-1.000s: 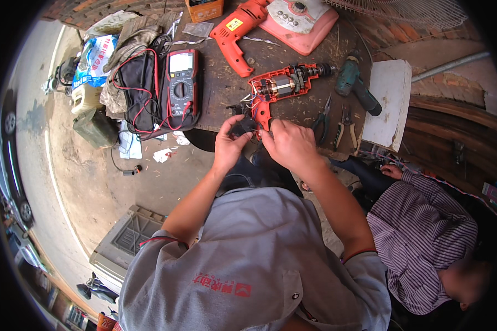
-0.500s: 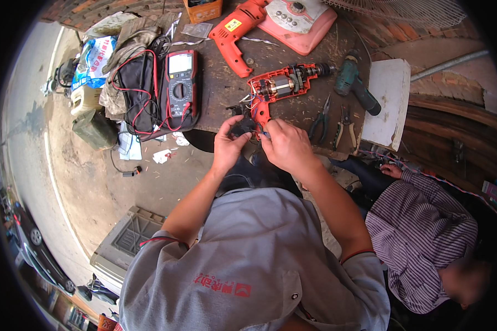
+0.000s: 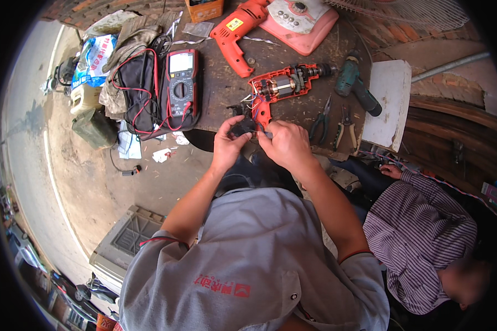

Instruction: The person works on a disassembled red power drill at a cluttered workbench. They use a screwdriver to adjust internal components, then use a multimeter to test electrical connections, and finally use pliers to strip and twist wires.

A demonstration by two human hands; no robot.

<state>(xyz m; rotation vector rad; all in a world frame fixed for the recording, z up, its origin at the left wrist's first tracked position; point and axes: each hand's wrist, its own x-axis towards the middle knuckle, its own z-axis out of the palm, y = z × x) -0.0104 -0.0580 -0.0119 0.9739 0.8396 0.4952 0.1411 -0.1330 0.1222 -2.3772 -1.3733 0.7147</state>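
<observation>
An opened orange electric drill [image 3: 264, 111] lies on the workbench, its motor, gears and chuck exposed. Loose wires run from its handle end to a black switch-like part [image 3: 245, 126]. My left hand [image 3: 229, 144] grips that black part between thumb and fingers at the bench's near edge. Just right of it, my right hand [image 3: 288, 144] is closed in a pinch beside the drill handle. A small bluish bit shows at those fingertips, but what it is I cannot make out.
Left of the drill stands a red-and-black multimeter [image 3: 180, 83] with leads. Beyond lies an orange drill housing [image 3: 232, 36]. A green cordless drill [image 3: 356, 85], pliers [image 3: 320, 121] and wire cutters [image 3: 345, 128] lie to the right. A person in a striped shirt [image 3: 419, 231] is at lower right.
Both hands stay almost in place; the right hand shifts very slightly at its pinch. On the road at far left, a dark car has moved down the picture.
</observation>
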